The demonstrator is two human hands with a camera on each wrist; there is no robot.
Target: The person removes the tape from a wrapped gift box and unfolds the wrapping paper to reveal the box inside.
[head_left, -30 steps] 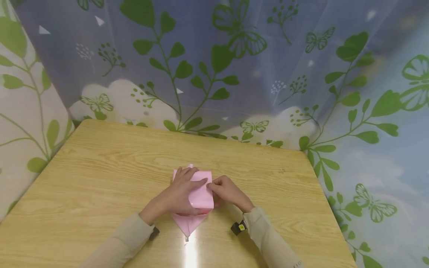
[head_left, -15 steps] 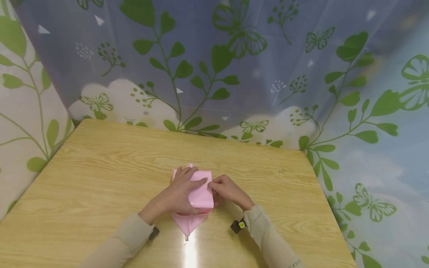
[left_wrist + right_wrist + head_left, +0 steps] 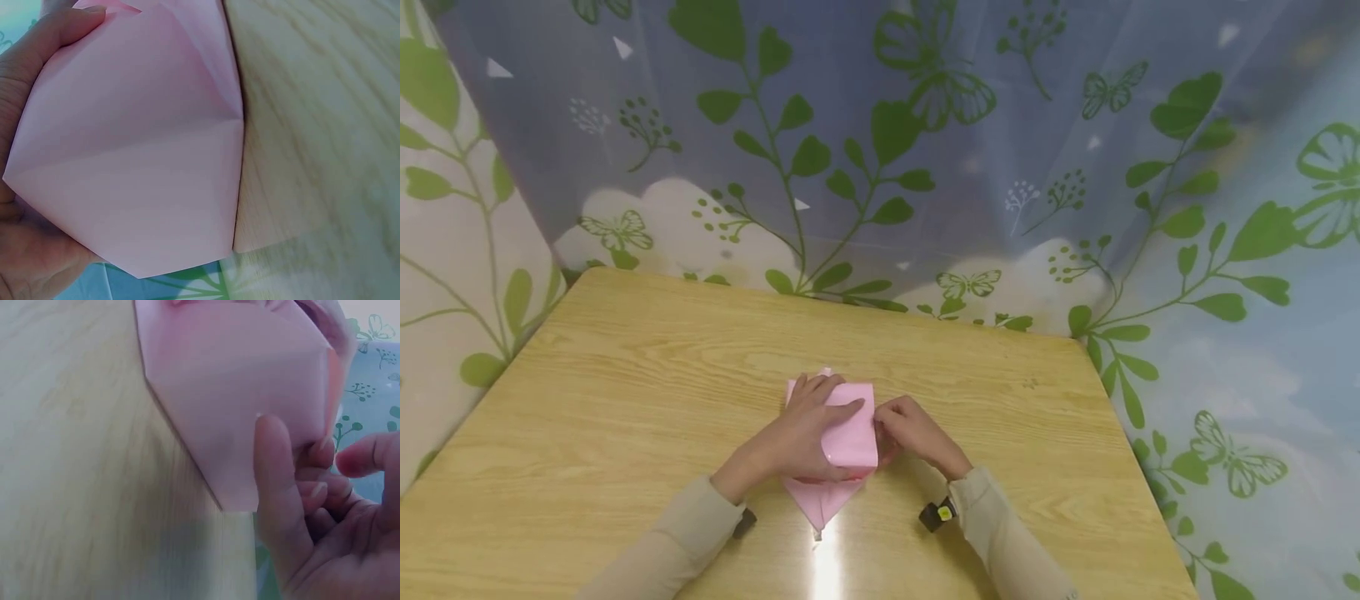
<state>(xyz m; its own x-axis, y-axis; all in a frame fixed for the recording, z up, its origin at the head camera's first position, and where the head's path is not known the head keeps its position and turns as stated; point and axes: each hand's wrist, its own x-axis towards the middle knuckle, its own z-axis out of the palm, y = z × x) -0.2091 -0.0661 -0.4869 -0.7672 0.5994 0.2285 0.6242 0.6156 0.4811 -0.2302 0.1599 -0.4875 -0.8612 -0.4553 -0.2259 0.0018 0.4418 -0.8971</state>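
Observation:
A box-like packet wrapped in pink paper (image 3: 852, 437) sits on the table in the middle of the head view. Its near end tapers to a folded pink point, and a bit of red shows under the near edge. My left hand (image 3: 808, 425) lies across the top and grips it from the left. In the left wrist view, smooth pink folds (image 3: 131, 144) fill much of the picture beside that hand. At the right side, my right hand (image 3: 913, 429) pinches the paper's edge. The right wrist view has the thumb (image 3: 275, 450) against the pink face, other fingers curled behind.
The wood-grain table (image 3: 647, 400) stretches around the packet on all sides. Behind and at both sides hangs a curtain (image 3: 850, 167) printed with leaves and butterflies. A small black device (image 3: 937, 514) is strapped at my right wrist.
My right fingertips have slipped from the top surface's right border to the packet's right side. The right wrist has shifted slightly right. My left hand and the packet stay put.

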